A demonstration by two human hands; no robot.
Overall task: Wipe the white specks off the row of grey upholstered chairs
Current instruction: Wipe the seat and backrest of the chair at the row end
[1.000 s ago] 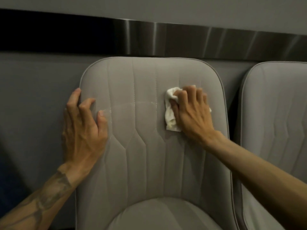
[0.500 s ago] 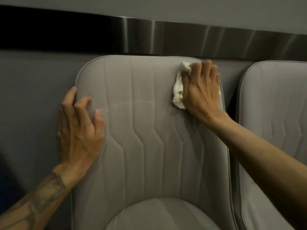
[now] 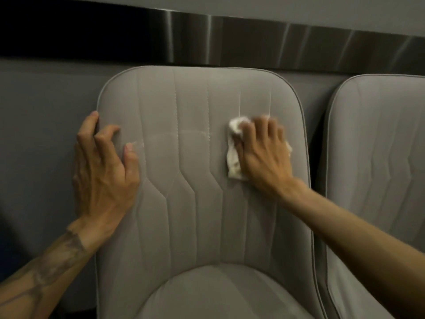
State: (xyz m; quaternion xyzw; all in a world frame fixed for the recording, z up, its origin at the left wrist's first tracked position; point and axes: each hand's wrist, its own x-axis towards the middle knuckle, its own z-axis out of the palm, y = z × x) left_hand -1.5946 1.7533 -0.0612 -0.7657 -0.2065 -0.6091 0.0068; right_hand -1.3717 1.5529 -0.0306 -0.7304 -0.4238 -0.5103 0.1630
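Observation:
A grey upholstered chair (image 3: 197, 203) fills the middle of the view, its stitched backrest facing me. My right hand (image 3: 264, 153) presses a crumpled white cloth (image 3: 233, 155) flat against the right part of the backrest; the hand is blurred. My left hand (image 3: 103, 166) grips the backrest's left edge, fingers curled over the piping and thumb on the front. A faint whitish streak (image 3: 190, 132) crosses the fabric between the two hands. A second grey chair (image 3: 377, 157) stands right beside the first.
Behind the chairs runs a grey wall (image 3: 46, 93) with a brushed metal band (image 3: 253, 40) above the backrests. The rounded seat cushion (image 3: 218, 295) of the middle chair shows at the bottom.
My right hand with the cloth went up to the backrest's top right corner, then came back down to mid-height. The left hand has kept its hold on the left edge.

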